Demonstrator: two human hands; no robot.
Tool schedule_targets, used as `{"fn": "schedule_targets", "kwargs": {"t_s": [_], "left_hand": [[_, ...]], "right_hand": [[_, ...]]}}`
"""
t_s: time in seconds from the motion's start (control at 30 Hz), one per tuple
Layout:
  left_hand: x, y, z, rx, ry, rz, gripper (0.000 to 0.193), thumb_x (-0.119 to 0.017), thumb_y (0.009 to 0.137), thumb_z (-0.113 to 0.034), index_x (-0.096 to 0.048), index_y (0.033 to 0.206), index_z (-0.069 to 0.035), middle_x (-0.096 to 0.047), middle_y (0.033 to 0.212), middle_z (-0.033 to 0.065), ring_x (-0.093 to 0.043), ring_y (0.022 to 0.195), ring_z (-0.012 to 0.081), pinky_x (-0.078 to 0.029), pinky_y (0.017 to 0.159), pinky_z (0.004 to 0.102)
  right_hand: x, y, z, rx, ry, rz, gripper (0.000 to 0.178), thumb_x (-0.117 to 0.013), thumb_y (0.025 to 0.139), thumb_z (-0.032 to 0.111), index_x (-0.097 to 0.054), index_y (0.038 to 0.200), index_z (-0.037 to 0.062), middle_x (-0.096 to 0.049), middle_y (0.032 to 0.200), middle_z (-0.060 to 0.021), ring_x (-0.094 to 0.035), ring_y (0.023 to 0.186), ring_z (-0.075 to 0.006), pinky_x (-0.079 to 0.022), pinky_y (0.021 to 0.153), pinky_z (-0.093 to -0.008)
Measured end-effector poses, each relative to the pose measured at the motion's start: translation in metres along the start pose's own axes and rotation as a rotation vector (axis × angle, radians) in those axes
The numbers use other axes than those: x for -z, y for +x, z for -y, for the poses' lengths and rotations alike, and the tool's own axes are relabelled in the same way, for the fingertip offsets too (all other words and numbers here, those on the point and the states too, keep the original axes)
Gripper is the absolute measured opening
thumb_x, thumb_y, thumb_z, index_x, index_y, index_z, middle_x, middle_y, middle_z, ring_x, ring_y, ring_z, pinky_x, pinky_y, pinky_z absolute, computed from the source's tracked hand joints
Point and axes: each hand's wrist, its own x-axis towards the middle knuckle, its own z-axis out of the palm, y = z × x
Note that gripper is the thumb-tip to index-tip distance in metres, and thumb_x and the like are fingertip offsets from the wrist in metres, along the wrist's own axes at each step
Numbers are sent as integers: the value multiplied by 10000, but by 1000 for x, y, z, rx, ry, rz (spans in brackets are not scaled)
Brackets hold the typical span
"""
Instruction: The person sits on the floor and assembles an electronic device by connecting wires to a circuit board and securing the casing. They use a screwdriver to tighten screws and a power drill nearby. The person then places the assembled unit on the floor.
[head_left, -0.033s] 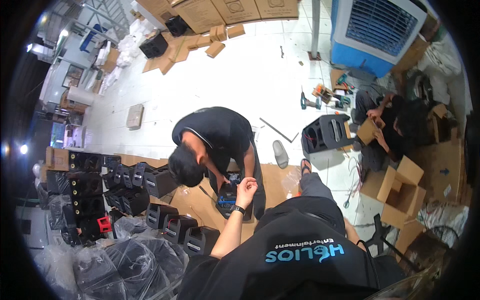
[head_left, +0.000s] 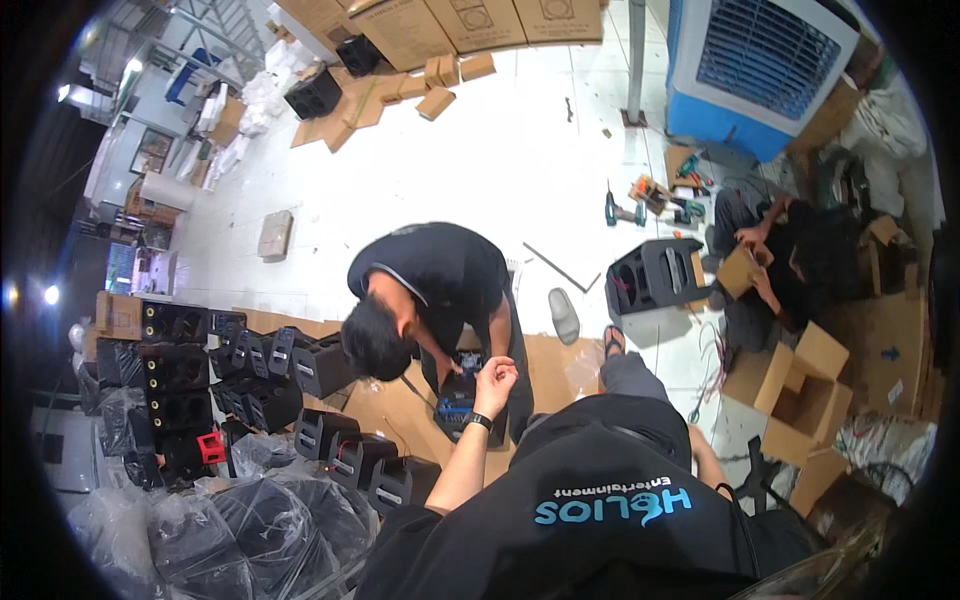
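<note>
My left hand [head_left: 496, 385], a dark band at its wrist, is raised near the middle with its fingers curled in. Whatever those fingers may hold is too small to make out. Just beyond it, a co-worker [head_left: 430, 275] in a dark shirt bends over an opened black case [head_left: 453, 432] with blue parts inside, both of that person's hands reaching into it. My left hand appears apart from the case. Of my right arm [head_left: 708, 460], a bare stretch shows beside my right hip; the fingers of that hand are hidden.
Black speaker boxes [head_left: 330, 368] stand in rows at left, near plastic-wrapped goods [head_left: 250, 530]. Another person at right holds a small carton [head_left: 738, 272]. An open carton [head_left: 808, 385], a speaker cabinet [head_left: 655, 275], drills [head_left: 625, 210], a grey slipper [head_left: 564, 316] and an air cooler [head_left: 755, 70] are around.
The whole view has shifted very slightly, so the surroundings sit a little lower and farther right. Both my arms keep their pose.
</note>
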Motion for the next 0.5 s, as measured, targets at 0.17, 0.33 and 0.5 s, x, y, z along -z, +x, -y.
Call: {"fn": "schedule_targets", "kwargs": {"t_s": [0.17, 0.33, 0.5], "left_hand": [[-34, 63, -73, -79, 19, -8, 263, -597, 918, 49, -590, 1179, 26, -723, 1074, 106, -691, 949, 129, -550, 890, 261], [-35, 121, -124, -74, -113, -41, 280, -636, 952, 44, -622, 1232, 45, -726, 1171, 145, -709, 1070, 176, -555, 965, 286], [-15, 181, -145, -53, -159, -103, 246, -687, 960, 9, -656, 1198, 66, -746, 1146, 163, -713, 1097, 189, -569, 960, 293]], "right_hand": [[173, 81, 144, 64, 358, -386, 314, -665, 903, 161, -698, 1189, 36, -723, 882, -131, -712, 797, -197, -564, 739, -348], [241, 165, 206, -11, 126, -436, 291, -719, 879, 122, -698, 1151, 18, -714, 831, -130, -703, 736, -182, -570, 710, -332], [232, 212, 280, 79, -63, -55, 351, -770, 867, 146, -684, 1185, 24, -729, 904, -123, -708, 844, -185, -566, 772, -337]]}}
